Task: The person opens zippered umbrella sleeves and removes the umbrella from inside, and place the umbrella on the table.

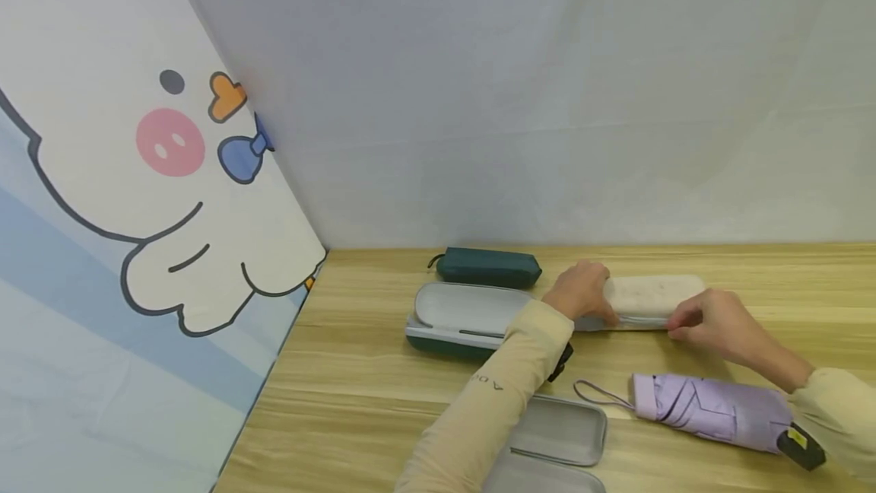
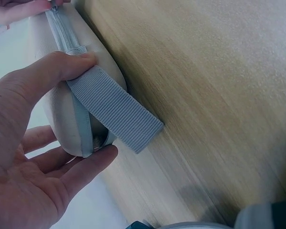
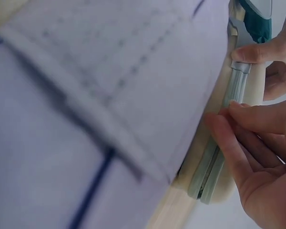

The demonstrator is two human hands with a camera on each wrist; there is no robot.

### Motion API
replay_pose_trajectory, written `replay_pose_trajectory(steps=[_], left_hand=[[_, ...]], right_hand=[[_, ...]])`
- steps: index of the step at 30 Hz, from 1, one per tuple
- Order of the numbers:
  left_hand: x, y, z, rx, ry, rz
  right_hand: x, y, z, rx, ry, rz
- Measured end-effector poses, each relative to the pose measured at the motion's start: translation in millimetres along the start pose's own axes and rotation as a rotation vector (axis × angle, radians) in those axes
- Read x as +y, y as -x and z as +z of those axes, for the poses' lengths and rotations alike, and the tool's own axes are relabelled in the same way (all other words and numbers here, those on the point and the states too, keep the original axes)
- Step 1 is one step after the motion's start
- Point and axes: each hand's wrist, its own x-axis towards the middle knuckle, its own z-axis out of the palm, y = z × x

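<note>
A cream zippered case (image 1: 653,294) lies near the back of the table, its zipper (image 3: 236,86) running along the side. My left hand (image 1: 580,291) grips the case's left end. In the left wrist view its thumb presses a grey ribbed strap (image 2: 117,107) against the zipper, and the other fingers support the end. At the other side, my right hand (image 1: 718,326) pinches the zipper pull (image 2: 54,6) between thumb and index finger. The zipper looks parted at the right end in the right wrist view and also beside the strap. The case's contents are hidden.
A folded lilac umbrella (image 1: 718,411) lies in front of my right hand. Left of the case sit a dark green folded umbrella (image 1: 489,268) and an open grey-and-green case (image 1: 472,306). Another open grey case (image 1: 561,432) is partly behind my left sleeve. A wall stands behind.
</note>
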Motion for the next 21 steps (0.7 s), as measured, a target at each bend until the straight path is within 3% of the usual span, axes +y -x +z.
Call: replay_pose_trajectory(steps=[5, 13, 21], left_hand=[[-0.2, 0.6, -0.4, 0.009, 0.007, 0.004], [0.2, 1.1, -1.2, 0.018, -0.004, 0.008], [1.2, 1.1, -0.3, 0.047, 0.008, 0.02]], right_hand=[[-5.7, -5.1, 4.9, -0.013, -0.013, 0.008], [-15.6, -15.3, 15.7, -0.012, -0.034, -0.062], [-28.1, -26.8, 23.6, -0.025, -0.035, -0.041]])
